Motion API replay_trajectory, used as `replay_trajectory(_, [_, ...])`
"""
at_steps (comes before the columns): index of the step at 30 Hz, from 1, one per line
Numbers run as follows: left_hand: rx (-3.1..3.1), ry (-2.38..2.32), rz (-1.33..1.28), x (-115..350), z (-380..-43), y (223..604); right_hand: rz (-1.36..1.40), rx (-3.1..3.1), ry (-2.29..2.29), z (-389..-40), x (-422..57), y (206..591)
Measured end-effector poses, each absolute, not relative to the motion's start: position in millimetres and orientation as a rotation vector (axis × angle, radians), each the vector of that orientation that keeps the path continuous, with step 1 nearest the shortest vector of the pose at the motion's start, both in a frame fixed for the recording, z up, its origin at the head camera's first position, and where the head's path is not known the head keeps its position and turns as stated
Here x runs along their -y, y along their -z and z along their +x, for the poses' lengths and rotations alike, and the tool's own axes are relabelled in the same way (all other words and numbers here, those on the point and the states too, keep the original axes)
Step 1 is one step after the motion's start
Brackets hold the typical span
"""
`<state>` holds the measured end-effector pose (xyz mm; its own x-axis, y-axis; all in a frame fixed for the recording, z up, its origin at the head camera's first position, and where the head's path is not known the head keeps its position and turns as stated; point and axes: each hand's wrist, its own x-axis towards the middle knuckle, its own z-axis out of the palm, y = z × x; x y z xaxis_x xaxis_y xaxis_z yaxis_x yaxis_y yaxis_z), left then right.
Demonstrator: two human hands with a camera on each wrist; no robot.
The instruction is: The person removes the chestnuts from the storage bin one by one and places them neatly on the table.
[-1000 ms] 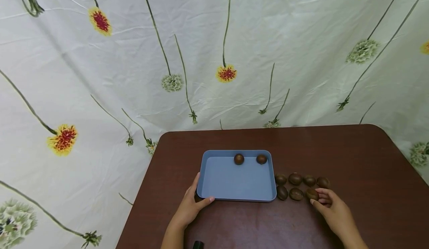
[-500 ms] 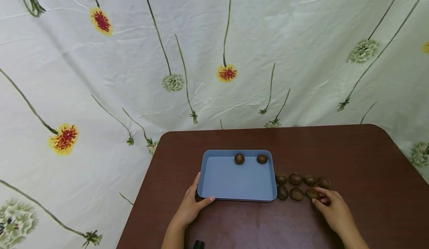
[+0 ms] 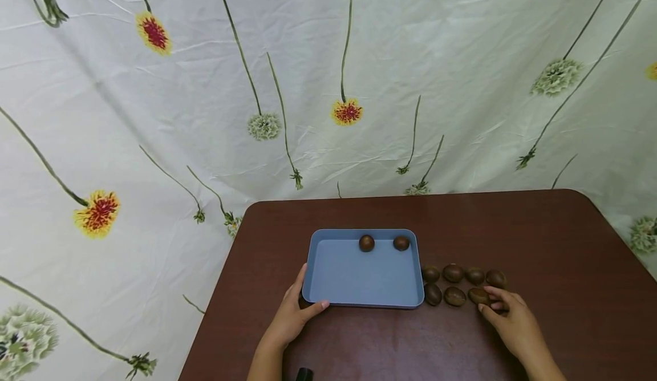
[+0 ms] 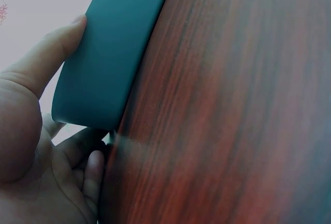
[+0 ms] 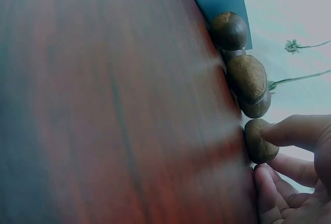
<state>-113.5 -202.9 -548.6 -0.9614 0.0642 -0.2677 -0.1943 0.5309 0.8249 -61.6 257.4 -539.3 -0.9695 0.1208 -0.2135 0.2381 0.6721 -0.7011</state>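
Note:
A shallow blue tray [image 3: 365, 275] lies on the table, two chestnuts near its far wall. My left hand [image 3: 287, 319] grips its near left corner, thumb on the front rim and fingers along the left side; the left wrist view shows the thumb [image 4: 62, 43] against the tray's wall. Right of the tray, several chestnuts [image 3: 454, 296] form two short rows. With thumb and fingertips, my right hand [image 3: 515, 321] pinches the chestnut [image 3: 478, 296] at the right end of the near row. This chestnut [image 5: 259, 142] shows a rough tan side in the right wrist view, low at the tabletop.
The dark brown wooden table [image 3: 554, 244] has rounded far corners. Behind it hangs a white cloth [image 3: 308, 73] printed with flowers. A small black object [image 3: 304, 374] shows at the bottom edge, near my left forearm.

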Motion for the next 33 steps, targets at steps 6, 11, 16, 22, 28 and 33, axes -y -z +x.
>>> replay_trajectory(6, [-2.51, -1.393, -0.112, 204, -114, 550, 0.329, -2.724, 1.238, -58, -257, 537])
replay_trajectory(11, [-2.514, -1.395, -0.117, 205, -113, 551, 0.342, -2.778, 1.303, -54, -254, 534])
replay_trajectory(16, [-2.518, -1.392, -0.112, 205, -114, 551, 0.313, -2.846, 1.333, -54, -248, 531])
replay_trajectory(22, [-2.515, -1.395, -0.104, 204, -113, 551, 0.275, -2.835, 1.397, -57, -239, 523])
replay_trajectory(28, [-2.524, -1.39, -0.094, 205, -113, 550, 0.21, -2.809, 1.475, -66, -223, 518])
replay_trajectory(33, [-2.523, -1.387, -0.095, 205, -113, 550, 0.163, -2.787, 1.519, -74, -208, 515])
